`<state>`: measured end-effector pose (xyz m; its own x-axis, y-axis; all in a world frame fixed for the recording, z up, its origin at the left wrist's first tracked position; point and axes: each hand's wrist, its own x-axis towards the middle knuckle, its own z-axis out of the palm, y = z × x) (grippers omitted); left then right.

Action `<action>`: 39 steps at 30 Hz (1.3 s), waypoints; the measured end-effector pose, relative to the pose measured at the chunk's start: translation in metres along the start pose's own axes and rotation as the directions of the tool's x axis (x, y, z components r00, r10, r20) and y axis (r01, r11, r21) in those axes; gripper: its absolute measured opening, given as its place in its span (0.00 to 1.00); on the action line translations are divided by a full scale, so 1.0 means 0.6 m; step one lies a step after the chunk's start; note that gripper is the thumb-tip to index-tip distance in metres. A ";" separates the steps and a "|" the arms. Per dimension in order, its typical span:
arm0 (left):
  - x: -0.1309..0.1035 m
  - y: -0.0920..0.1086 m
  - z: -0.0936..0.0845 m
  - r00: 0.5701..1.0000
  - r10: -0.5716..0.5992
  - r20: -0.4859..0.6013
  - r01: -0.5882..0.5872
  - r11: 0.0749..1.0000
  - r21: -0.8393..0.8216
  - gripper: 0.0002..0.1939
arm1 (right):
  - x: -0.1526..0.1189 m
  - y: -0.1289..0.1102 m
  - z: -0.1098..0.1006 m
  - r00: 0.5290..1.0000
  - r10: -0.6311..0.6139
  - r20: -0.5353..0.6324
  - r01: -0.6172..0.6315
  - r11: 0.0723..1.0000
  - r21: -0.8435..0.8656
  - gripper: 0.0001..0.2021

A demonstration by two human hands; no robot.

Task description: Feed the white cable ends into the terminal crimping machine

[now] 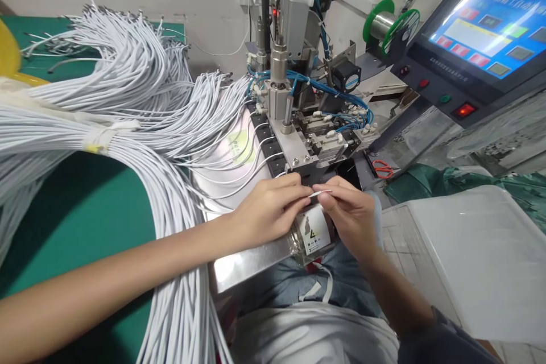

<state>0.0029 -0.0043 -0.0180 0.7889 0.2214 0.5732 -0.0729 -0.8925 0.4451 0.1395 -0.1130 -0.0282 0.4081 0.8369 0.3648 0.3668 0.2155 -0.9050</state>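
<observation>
Frame center: white cables (273,155) already at black strip (265,147); 1 wire (317,193), outside it, pinched by left hand (275,202), right hand (350,213).

Fingers (296,192) partly hide the thin white wire (319,193); the right edge cuts off the monitor (486,37).

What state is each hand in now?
Left hand: closed, fingertips holding a white cable end.
Right hand: closed, thumb and fingers pinching that same end.
</observation>
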 end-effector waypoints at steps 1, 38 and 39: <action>0.000 -0.001 -0.001 1.000 0.023 0.006 -0.024 0.999 0.046 0.11 | 0.002 -0.002 -0.004 1.000 0.007 0.018 -0.007 0.999 -0.036 0.08; -0.007 -0.030 0.012 0.882 -0.201 0.427 0.072 0.951 0.300 0.13 | 0.023 0.084 0.000 0.945 0.322 0.052 -0.323 0.946 0.017 0.09; -0.008 -0.031 0.013 0.868 -0.223 0.443 0.077 0.943 0.325 0.13 | 0.026 0.093 -0.001 0.933 0.351 0.076 -0.355 0.933 0.052 0.09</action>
<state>0.0054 0.0084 -0.0343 0.9715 0.2177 0.0938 0.1902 -0.9520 0.2400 0.1671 -0.0882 -0.0730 0.4460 0.8950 0.0060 0.1537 -0.0699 -0.9856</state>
